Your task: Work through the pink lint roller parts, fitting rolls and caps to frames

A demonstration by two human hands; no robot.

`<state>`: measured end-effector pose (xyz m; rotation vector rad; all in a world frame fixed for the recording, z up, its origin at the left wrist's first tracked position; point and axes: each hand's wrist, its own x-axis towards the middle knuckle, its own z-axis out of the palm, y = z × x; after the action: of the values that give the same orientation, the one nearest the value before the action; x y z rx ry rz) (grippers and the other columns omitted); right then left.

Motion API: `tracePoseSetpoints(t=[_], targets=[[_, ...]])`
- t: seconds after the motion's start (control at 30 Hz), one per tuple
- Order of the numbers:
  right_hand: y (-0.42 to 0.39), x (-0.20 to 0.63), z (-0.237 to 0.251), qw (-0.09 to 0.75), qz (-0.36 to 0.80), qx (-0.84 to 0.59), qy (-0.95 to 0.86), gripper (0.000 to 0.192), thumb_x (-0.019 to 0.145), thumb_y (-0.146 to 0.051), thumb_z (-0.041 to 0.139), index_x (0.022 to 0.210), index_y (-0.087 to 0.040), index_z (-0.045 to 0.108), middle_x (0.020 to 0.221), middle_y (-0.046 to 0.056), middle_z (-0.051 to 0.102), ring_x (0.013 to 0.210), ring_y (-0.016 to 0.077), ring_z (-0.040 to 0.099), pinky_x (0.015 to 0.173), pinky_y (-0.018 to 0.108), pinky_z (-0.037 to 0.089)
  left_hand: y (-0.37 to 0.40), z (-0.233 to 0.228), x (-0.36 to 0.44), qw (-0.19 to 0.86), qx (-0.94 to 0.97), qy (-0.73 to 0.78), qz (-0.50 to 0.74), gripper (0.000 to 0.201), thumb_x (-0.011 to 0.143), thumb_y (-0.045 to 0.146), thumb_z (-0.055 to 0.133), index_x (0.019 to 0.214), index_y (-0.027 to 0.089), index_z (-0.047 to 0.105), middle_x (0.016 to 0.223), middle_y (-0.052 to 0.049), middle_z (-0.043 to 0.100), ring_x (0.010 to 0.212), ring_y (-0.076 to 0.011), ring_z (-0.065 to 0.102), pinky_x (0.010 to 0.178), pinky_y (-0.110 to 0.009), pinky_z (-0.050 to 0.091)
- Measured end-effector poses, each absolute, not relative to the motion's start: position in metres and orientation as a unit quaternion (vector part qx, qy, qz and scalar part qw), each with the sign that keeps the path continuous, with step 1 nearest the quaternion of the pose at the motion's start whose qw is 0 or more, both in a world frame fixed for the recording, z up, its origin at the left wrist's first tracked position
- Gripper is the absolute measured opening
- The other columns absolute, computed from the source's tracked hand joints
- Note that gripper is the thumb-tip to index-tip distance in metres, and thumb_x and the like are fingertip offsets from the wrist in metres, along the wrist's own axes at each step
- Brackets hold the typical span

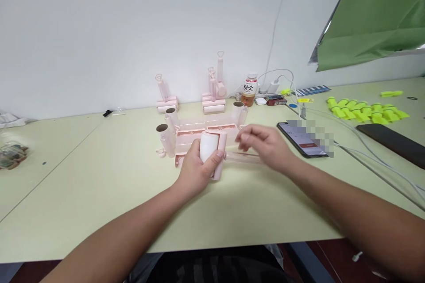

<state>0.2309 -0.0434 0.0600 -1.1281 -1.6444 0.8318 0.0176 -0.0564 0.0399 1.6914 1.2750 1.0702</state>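
We're mid-assembly, judging by the parts: left hand (195, 169) wraps a white paper roll (209, 147) seated in a pink roller head (221, 155), held just above the table (99, 177), in front of the pink trays (194, 138). Right hand (265, 146) is beside it, fingers loosely curled near a clear tube (244, 157); can't tell if it's pinched, prob. just touching. Next move would need lining tube w/ head. Smooth glossy plastic, matte paper, cardboard cores (162, 128).
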Motion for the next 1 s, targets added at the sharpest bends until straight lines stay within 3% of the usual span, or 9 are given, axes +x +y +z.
tracePoseSetpoints(t=[0.1,0.17,0.3,0.43,0.53,0.67,0.8,1.0], targets=[[-0.018,0.262,0.065,0.511,0.185,-0.574,-0.613,0.018,0.080,-0.037,0.059,0.074,-0.019,0.061,0.065,0.001,0.060,0.055,0.0147,0.052,0.054,0.028,0.041,-0.056,0.041,0.016,0.422,0.631,0.469,0.451,0.042,0.082,0.055,0.064,0.101,0.019,0.055,0.085,-0.003,0.066,0.070,-0.0173,0.059,0.058,-0.026,0.044],[-0.004,0.282,0.063,0.426,0.111,-0.643,-0.626,0.015,0.076,-0.034,0.062,0.074,-0.019,0.064,0.069,0.003,0.064,0.059,0.0160,0.053,0.056,0.029,0.039,-0.054,0.041,0.013,0.453,0.610,0.457,0.463,0.042,0.082,0.056,0.064,0.101,0.019,0.054,0.083,-0.003,0.065,0.062,-0.0147,0.057,0.052,-0.025,0.043],[0.010,0.298,0.051,0.249,0.116,-0.679,-0.681,0.016,0.072,-0.036,0.065,0.076,-0.021,0.065,0.082,0.004,0.070,0.065,0.0184,0.057,0.056,0.029,0.037,-0.047,0.041,0.008,0.489,0.574,0.436,0.491,0.045,0.081,0.059,0.063,0.099,0.020,0.050,0.071,-0.001,0.061,0.047,-0.0115,0.050,0.039,-0.022,0.037],[0.011,0.294,0.044,0.168,0.138,-0.658,-0.721,0.011,0.069,-0.025,0.066,0.063,-0.021,0.059,0.068,0.002,0.064,0.064,0.0187,0.055,0.055,0.028,0.034,-0.043,0.039,0.008,0.507,0.557,0.426,0.501,0.046,0.081,0.060,0.063,0.098,0.020,0.049,0.066,0.000,0.058,0.045,-0.0135,0.052,0.032,-0.021,0.035],[0.008,0.290,0.048,0.291,0.206,-0.610,-0.708,0.018,0.074,-0.029,0.067,0.066,-0.020,0.054,0.076,0.003,0.065,0.060,0.0150,0.054,0.054,0.027,0.038,-0.042,0.037,0.007,0.512,0.546,0.425,0.508,0.045,0.081,0.059,0.063,0.099,0.020,0.049,0.067,0.000,0.059,0.047,-0.0143,0.054,0.032,-0.021,0.035],[-0.006,0.279,0.057,0.504,0.445,-0.411,-0.616,0.033,0.074,-0.039,0.076,0.068,-0.019,0.051,0.092,0.004,0.067,0.055,0.0112,0.058,0.051,0.028,0.049,-0.040,0.033,0.006,0.511,0.533,0.418,0.529,0.044,0.082,0.059,0.062,0.097,0.020,0.049,0.063,0.002,0.056,0.042,-0.0116,0.050,0.031,-0.020,0.035],[-0.025,0.259,0.061,0.556,0.518,-0.297,-0.578,0.030,0.077,-0.035,0.079,0.072,-0.019,0.054,0.087,0.003,0.068,0.055,0.0129,0.063,0.048,0.029,0.053,-0.038,0.031,0.006,0.515,0.528,0.416,0.532,0.042,0.083,0.059,0.062,0.094,0.020,0.049,0.062,0.003,0.055,0.043,-0.0125,0.051,0.030,-0.021,0.037],[-0.038,0.242,0.060,0.586,0.502,-0.278,-0.572,0.028,0.077,-0.031,0.078,0.070,-0.018,0.055,0.088,0.003,0.067,0.058,0.0132,0.065,0.053,0.030,0.058,-0.039,0.032,0.005,0.512,0.526,0.417,0.535,0.045,0.082,0.060,0.062,0.098,0.019,0.051,0.066,0.001,0.059,0.044,-0.0116,0.051,0.030,-0.020,0.036]])
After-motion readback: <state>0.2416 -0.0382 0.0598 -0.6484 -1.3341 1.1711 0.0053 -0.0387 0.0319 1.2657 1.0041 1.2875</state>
